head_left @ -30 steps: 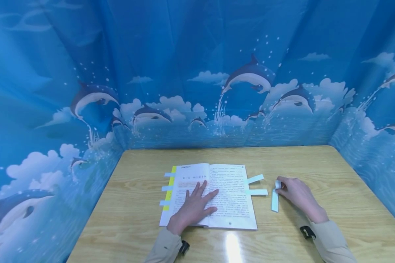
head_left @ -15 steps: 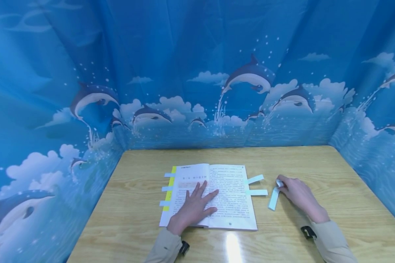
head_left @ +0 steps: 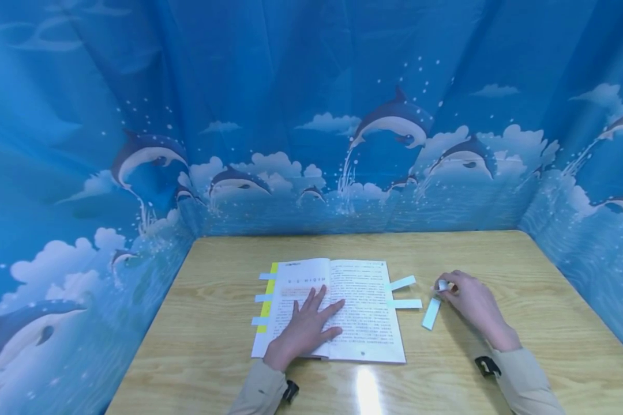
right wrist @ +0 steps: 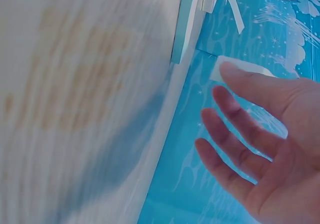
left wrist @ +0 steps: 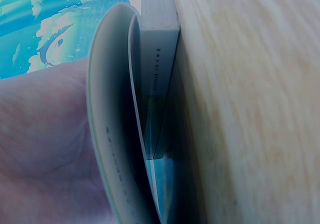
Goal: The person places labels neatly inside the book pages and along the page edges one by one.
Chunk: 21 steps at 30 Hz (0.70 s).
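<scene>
An open book [head_left: 366, 323] lies on the table with printed pages facing up. My left hand [head_left: 306, 328] rests on its left page, fingers spread. In the left wrist view the palm lies against the curved pages [left wrist: 107, 114] at the book's lower edge. My right hand [head_left: 472, 302] is right of the book, pinching a pale sticky note strip [right wrist: 245, 66] between thumb and a finger largely hidden behind it. Below those fingertips lies a narrow light-blue sticky note pad [head_left: 431, 314]. The right wrist view shows the strip apart from the pad, other fingers loosely bent.
Two pale strips [head_left: 406, 304] stick out from the book's right edge. Several shorter tabs [head_left: 263, 298] stick out on the left, beside a yellow band [head_left: 271, 288]. A blue dolphin-print curtain [head_left: 311, 144] encloses the back and sides of the wooden table [head_left: 213, 380].
My right hand has lifted slightly, drawing a strip up off the pad. The pad's near end has swung a little left. My left hand has stayed in place on the book.
</scene>
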Motion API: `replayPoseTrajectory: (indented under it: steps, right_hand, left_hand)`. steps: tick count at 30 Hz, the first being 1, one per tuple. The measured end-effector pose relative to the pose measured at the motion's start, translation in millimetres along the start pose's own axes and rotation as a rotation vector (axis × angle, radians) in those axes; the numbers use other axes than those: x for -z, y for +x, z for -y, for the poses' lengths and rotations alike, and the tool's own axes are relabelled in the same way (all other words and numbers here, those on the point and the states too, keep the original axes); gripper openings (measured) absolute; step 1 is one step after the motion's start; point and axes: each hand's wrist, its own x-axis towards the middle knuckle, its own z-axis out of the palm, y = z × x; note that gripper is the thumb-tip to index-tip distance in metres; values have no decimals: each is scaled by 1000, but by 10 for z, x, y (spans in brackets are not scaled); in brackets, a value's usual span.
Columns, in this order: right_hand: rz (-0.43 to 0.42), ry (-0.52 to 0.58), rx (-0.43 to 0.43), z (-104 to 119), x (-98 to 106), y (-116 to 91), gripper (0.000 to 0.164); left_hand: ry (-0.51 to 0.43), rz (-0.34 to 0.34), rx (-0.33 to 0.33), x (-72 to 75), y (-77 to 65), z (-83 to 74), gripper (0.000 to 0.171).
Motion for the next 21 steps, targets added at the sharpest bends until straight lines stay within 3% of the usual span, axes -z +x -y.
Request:
replayPoseTrajectory:
  steps: [8, 21]
  right_hand:
    - [-11, 42, -33, 21, 29, 8, 13]
    - [-109, 123, -91, 165, 53, -128, 18]
  left_hand:
    - [2, 0, 0, 1, 8, 5, 57]
    - [-6, 4, -2, -2, -6, 10, 58]
